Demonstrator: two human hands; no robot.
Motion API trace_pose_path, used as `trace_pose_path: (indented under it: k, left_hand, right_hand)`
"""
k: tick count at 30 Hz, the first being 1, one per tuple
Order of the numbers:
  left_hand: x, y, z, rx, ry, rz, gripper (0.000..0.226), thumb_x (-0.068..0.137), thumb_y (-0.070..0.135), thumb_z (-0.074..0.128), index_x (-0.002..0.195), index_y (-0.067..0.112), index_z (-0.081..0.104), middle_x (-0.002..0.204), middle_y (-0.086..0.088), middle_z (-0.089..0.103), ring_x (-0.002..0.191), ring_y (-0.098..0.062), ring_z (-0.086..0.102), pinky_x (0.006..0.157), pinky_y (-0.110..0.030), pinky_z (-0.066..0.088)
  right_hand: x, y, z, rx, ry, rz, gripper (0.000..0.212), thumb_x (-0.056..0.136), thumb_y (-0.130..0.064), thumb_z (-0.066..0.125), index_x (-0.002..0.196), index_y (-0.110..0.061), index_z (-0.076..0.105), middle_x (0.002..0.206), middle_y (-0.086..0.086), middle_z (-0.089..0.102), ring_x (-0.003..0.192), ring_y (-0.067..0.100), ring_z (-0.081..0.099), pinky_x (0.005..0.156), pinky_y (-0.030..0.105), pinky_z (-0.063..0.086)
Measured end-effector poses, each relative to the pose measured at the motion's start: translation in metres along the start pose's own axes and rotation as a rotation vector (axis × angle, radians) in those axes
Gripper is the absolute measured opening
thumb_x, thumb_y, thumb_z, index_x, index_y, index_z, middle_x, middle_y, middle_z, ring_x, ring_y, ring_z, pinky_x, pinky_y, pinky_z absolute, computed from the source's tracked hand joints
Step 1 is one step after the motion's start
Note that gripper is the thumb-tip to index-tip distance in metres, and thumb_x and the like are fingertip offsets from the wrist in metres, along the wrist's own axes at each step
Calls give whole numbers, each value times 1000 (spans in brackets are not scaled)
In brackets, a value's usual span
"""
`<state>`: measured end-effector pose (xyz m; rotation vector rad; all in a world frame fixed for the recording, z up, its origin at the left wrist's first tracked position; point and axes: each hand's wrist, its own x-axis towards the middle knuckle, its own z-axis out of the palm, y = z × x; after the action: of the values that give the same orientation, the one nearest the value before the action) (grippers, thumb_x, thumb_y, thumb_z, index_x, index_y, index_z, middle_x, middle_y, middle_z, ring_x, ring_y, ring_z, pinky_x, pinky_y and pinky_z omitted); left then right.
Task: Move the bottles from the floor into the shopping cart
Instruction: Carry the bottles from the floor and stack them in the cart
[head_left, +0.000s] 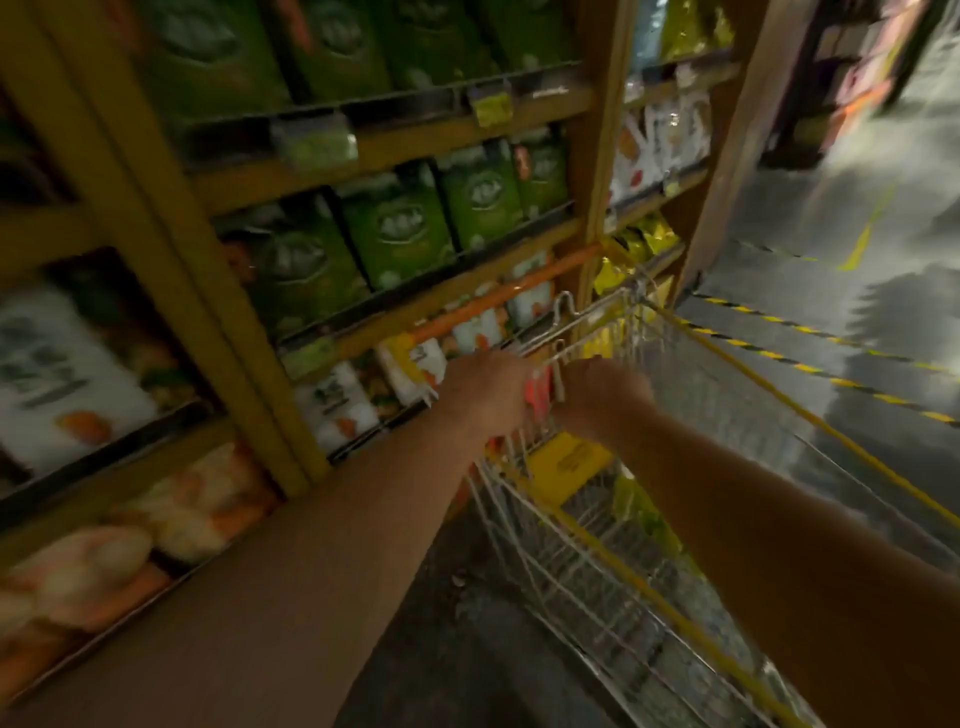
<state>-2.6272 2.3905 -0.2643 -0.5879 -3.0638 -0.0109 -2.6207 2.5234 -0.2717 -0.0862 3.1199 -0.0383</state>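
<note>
Stocked store shelves (363, 150) flank the shopping cart (550, 545), at whose wire flap the left hand (488, 395) and right hand (602, 400) are held, each grip obscured by blur; no bottles are visible, so a reach to the floor (831, 208) is judged next.

We're in a shop, a big warehouse-style one. Wooden shelving (602, 156) rises tier on tier, packed with rows of identical green packs (400, 228), and price tags (488, 106) clip to the shelf edges. Right beside the shelving stands a wire shopping cart (571, 545). Past the shelving's end, the bare concrete floor (831, 218) carries yellow-and-black striped tape (810, 369).
</note>
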Motion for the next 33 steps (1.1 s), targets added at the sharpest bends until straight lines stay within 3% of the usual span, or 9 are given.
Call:
trace_pose_path:
  k: [2,6,9,12,14,17,20,22,33]
  left_hand:
    - [-32,-21,-15,21,13,-103,22,89,37,57,97,16,59,110,-7,61,103,-29,59,74,-34,45]
    - [-95,-57,-38,47,50,-347,27,89,38,57,108,20,63,107,-4,63,101,-27,62,77,-38,53]
    - [-150,-70,-49,52,30,-559,32,91,37,56,116,19,60,112,-4,62,105,-25,61,76,-35,49]
    - [-213,-77,-51,65,5,-753,34,90,37,56,118,18,61,115,-5,62,106,-27,61,78,-37,49]
    - [-261,-77,-53,79,11,-876,36,90,37,56,119,16,59,122,-7,59,111,-27,58,84,-38,50]
    - [-341,-67,-64,110,29,-1059,41,90,36,56,126,18,53,133,-7,51,120,-28,51,88,-38,47]
    - [-420,-57,-76,116,20,-1243,37,89,35,56,122,19,57,126,-7,56,115,-27,55,83,-36,47]
    - [-475,-48,-82,120,23,-1353,35,89,33,56,121,19,59,122,-5,59,113,-26,57,82,-35,47]
    - [-762,14,-77,99,-8,-1793,35,88,35,57,120,20,59,121,-5,59,114,-26,57,86,-33,46]
  right_hand:
    - [-8,-39,-12,-66,36,-127,40,88,-37,52,122,-15,56,121,9,59,109,29,59,83,37,49]
    - [-27,-104,-42,-87,53,-372,37,90,-35,53,121,-15,55,121,10,57,109,30,58,82,38,48]
    - [-52,-143,-49,-101,58,-541,35,91,-37,53,115,-12,57,115,9,60,105,28,59,73,34,46]
    - [-83,-179,-43,-89,49,-738,23,90,-33,50,100,-14,58,113,8,62,103,28,60,77,35,50]
    - [-111,-206,-43,-108,75,-859,26,88,-32,48,103,-16,62,112,9,64,102,29,61,74,31,47]
    - [-165,-246,-48,-113,58,-1000,32,91,-34,51,115,-15,60,116,10,61,104,27,60,75,31,43]
    - [-227,-290,-55,-67,80,-1174,23,90,-34,52,98,-14,60,106,9,62,95,27,61,69,32,44]
    - [-273,-319,-59,-47,82,-1271,28,89,-36,53,101,-12,63,102,9,63,92,27,61,69,32,46]
    - [-553,-440,-44,-1,63,-1732,27,91,-33,53,110,-16,60,115,6,61,104,28,59,72,30,42]
